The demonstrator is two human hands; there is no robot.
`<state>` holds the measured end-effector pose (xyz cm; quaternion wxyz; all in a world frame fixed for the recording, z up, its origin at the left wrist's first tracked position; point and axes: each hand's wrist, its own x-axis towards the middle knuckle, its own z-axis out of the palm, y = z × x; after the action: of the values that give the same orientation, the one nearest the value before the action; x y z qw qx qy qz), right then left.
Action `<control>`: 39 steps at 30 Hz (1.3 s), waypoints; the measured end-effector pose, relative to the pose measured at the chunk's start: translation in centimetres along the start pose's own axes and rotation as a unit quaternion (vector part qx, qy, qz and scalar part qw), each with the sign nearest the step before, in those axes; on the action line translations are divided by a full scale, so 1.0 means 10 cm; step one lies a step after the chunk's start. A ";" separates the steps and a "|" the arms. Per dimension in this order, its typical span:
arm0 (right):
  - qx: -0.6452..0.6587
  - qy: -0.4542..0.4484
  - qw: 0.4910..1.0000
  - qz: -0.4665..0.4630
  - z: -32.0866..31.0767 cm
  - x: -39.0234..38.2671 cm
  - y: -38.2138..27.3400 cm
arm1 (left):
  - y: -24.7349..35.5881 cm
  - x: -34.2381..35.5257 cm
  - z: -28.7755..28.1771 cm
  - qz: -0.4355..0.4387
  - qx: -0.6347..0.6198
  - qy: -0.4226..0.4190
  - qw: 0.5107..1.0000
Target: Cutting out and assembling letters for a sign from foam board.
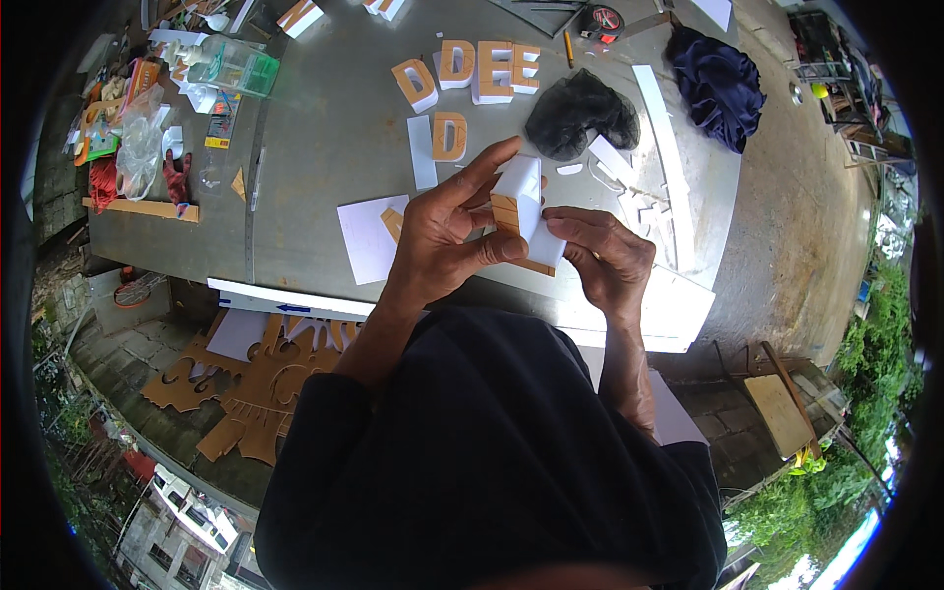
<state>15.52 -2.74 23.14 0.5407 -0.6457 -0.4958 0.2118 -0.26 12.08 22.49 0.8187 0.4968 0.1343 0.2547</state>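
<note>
Over the near side of the metal table, a block letter [528, 202] with white walls and a brown cardboard face is held up and tilted. My left hand [447, 231] grips it from the left, thumb on its near end and index finger stretched up past it. My right hand [602, 254] pinches the white wall at its right side, thumb and fingertips pressed together there. Which letter it is, I cannot tell. Part of another brown-faced letter [393, 224] lies on a white sheet [362, 258] beside my left hand. Further off stand several finished block letters [457, 61].
Black netting [580, 118], white offcuts [644, 211] and a long white strip [667, 167] lie to the right. A dark cloth [715, 87], tape measure [600, 22] and pencil [568, 47] are farther back. Left, a green-liquid bottle [233, 67] stands among clutter. Cut cardboard [261, 393] lies below the table.
</note>
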 end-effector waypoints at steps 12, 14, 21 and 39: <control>-0.011 -0.016 1.000 -0.008 0.02 0.00 0.03 | 0.04 0.02 -0.14 -0.005 0.041 -0.024 0.999; -0.003 -0.021 1.000 -0.011 0.02 -0.01 0.05 | 0.04 0.02 -0.15 -0.013 0.025 -0.020 0.999; 0.013 -0.025 1.000 -0.010 0.01 -0.01 0.08 | 0.04 0.04 -0.15 -0.016 0.028 -0.017 0.999; 0.146 -0.036 0.985 0.082 0.04 0.06 0.17 | -0.13 0.07 -0.29 -0.081 -0.116 0.024 0.990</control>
<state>16.16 -1.91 21.66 0.5914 -0.5903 -0.4246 0.3486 -0.68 14.19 20.01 0.8852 0.3800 0.1631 0.2132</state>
